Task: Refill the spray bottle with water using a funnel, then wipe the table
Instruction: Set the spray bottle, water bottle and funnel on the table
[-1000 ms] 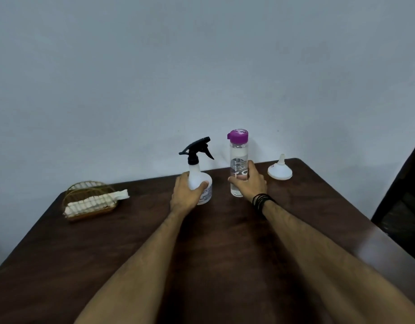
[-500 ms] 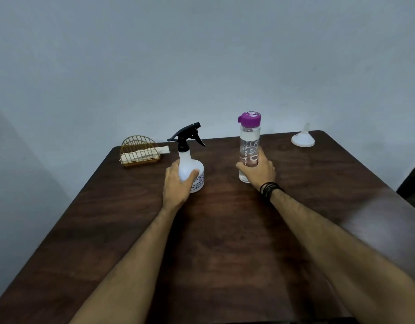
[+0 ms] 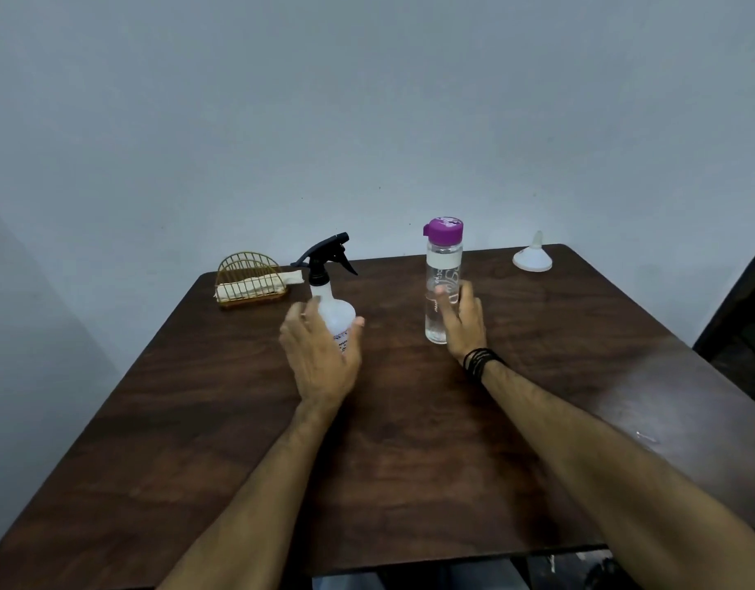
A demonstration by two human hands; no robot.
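Dark wood table (image 3: 409,440); spray bottle (image 3: 331,310) loosely cupped by left hand (image 3: 320,359), water bottle (image 3: 443,287) by right hand (image 3: 463,325), fingers spread wide, probably positioning both for refilling; funnel (image 3: 532,255) upper right.

On the surface (image 3: 409,440) the spray bottle (image 3: 332,306) stands left of the water bottle (image 3: 443,283), both upright near the middle. The left hand (image 3: 320,359) sits just before the spray bottle, the right hand (image 3: 463,323) beside the water bottle, perhaps touching it. A basket (image 3: 250,281) with a cloth (image 3: 290,276) in it sits at the far left, a funnel (image 3: 532,255) at the far right corner.
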